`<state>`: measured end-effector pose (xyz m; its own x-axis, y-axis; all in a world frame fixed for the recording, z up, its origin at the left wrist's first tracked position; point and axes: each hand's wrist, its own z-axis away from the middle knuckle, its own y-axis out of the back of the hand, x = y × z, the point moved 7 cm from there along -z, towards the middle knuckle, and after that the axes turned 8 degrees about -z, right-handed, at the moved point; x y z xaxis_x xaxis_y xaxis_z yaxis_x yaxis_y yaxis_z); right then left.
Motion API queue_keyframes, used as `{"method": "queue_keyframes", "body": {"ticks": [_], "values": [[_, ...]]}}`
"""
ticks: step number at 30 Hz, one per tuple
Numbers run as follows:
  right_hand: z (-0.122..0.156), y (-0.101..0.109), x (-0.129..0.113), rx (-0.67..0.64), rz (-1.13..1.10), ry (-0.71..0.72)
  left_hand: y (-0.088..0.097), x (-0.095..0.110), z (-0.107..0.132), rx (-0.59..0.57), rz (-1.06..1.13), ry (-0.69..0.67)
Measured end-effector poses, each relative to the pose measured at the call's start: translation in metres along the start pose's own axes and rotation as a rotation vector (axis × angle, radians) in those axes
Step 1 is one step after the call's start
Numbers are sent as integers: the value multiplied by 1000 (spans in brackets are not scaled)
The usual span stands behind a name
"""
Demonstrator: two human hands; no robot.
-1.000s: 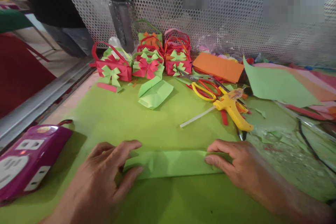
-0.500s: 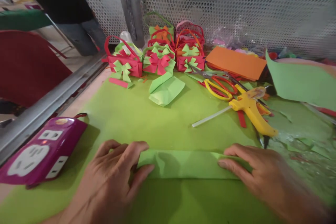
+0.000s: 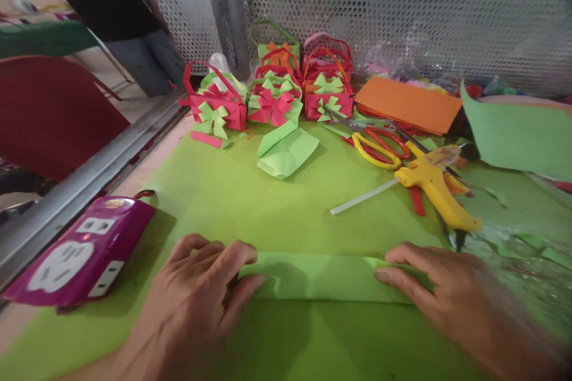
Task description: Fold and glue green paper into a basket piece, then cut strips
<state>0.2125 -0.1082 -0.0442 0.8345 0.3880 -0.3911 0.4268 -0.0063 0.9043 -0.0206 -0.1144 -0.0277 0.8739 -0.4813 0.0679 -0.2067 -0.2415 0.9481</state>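
Observation:
A folded strip of light green paper [image 3: 317, 277] lies crosswise on the green work surface in front of me. My left hand [image 3: 201, 292] grips its left end, thumb on the near side and index finger on the far side. At the other end, my right hand [image 3: 438, 292] pinches the strip between thumb and forefinger; the palm hides that tip. Beyond the strip rests a separate folded piece of light green paper [image 3: 292, 152]. A yellow hot glue gun [image 3: 440, 187] with a clear glue stick [image 3: 364, 197] lies past my right hand.
Small paper bags with bows [image 3: 272, 104] stand at the back, near a bottle [image 3: 229, 24]. Scissors [image 3: 378, 152], orange paper [image 3: 406, 105] and a green sheet [image 3: 513, 134] lie back right. A purple power strip [image 3: 84, 250] sits left. Behind a metal rail [image 3: 89, 184] stands a person [image 3: 102, 6].
The whole view has shifted slightly, so things appear a little further right. Both hands keep their hold on the green paper strip, which looks the same.

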Motion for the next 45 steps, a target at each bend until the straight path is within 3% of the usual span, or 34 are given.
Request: {"method": "queue_keyframes", "body": {"ticks": [7, 13, 19, 22, 26, 29, 33, 38, 45], "values": [[1, -3, 2, -6, 51, -19, 3, -1, -2, 19, 40, -27], [2, -2, 2, -11, 51, -20, -1, -2, -3, -33, 72, -25], [1, -2, 0, -27, 61, -17, 2, 1, -4, 30, 136, -14], [-1, -2, -2, -16, 86, 6, 0, 4, 0, 18, 62, -40], [0, -3, -2, -14, 110, 17, 8, 15, 7, 104, -203, -139], [2, -6, 2, -33, 106, 11, 9, 21, 7, 68, -367, -161], [4, -7, 6, -36, 93, 23, 6, 30, 10, 39, -398, -190], [1, -5, 3, -26, 84, 79, 5, 36, 29, 132, -310, -224], [2, -5, 2, -21, 116, 90, -1, 39, 42, -83, -298, -191]]}}
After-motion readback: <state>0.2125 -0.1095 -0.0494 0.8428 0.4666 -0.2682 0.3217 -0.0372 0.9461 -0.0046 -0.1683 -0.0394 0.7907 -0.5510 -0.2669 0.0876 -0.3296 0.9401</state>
